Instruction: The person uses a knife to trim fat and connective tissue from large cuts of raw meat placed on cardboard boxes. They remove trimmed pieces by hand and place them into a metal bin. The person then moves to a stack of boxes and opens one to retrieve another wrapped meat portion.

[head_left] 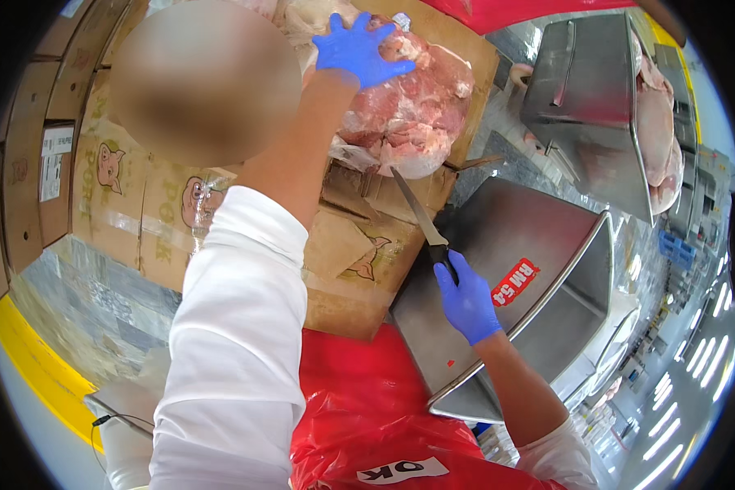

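Observation:
My left hand point(358, 51), in a blue glove, lies with spread fingers on a large mass of raw pink meat point(408, 102) on top of an opened cardboard box. Clear plastic film point(353, 153) clings to the meat's near side. In my right hand point(468, 302), also gloved in blue, is a knife point(420, 208) held by its black handle. Its long blade points up and to the left, with the tip close to the meat's lower edge. Whether the tip touches the meat I cannot tell.
Brown cartons point(151, 220) with pig drawings are stacked at the left. An open steel bin point(506, 229) stands beside my right hand. Another steel bin point(584, 90) at the upper right holds pale meat point(660, 135). A blurred round patch covers part of the upper left.

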Available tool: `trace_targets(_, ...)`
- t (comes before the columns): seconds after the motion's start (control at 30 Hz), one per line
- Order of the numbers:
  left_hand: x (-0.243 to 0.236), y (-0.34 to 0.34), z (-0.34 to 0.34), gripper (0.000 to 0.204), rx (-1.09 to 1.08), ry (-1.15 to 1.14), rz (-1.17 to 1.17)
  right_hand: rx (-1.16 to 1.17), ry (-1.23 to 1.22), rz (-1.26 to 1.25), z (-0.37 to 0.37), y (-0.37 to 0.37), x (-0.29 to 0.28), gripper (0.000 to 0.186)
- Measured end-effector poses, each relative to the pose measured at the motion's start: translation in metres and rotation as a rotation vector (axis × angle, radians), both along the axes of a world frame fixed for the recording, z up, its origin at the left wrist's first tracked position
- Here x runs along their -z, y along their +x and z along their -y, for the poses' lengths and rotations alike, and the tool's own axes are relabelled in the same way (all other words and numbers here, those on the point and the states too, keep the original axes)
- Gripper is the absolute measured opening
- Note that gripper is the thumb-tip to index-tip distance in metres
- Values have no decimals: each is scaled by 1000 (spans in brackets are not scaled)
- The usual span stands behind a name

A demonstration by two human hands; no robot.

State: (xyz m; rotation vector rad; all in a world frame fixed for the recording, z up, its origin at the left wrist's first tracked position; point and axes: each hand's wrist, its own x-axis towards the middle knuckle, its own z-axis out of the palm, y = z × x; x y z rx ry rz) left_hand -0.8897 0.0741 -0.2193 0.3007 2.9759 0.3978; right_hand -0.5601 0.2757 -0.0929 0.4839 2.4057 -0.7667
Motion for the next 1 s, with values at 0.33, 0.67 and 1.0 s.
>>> trace_targets(0.33, -11, -26, -15, 91, -63, -7, 142, 230, 22, 60, 43, 8, -13, 39)
trace_targets(0.67, -19, -20, -23, 91, -61, -29, 144, 91, 172, 166, 68, -22, -12, 35)
trace_targets(1.0, -5, -24, -10, 90, -60, 1, 22, -726, 132, -54, -105, -119, 15, 39)
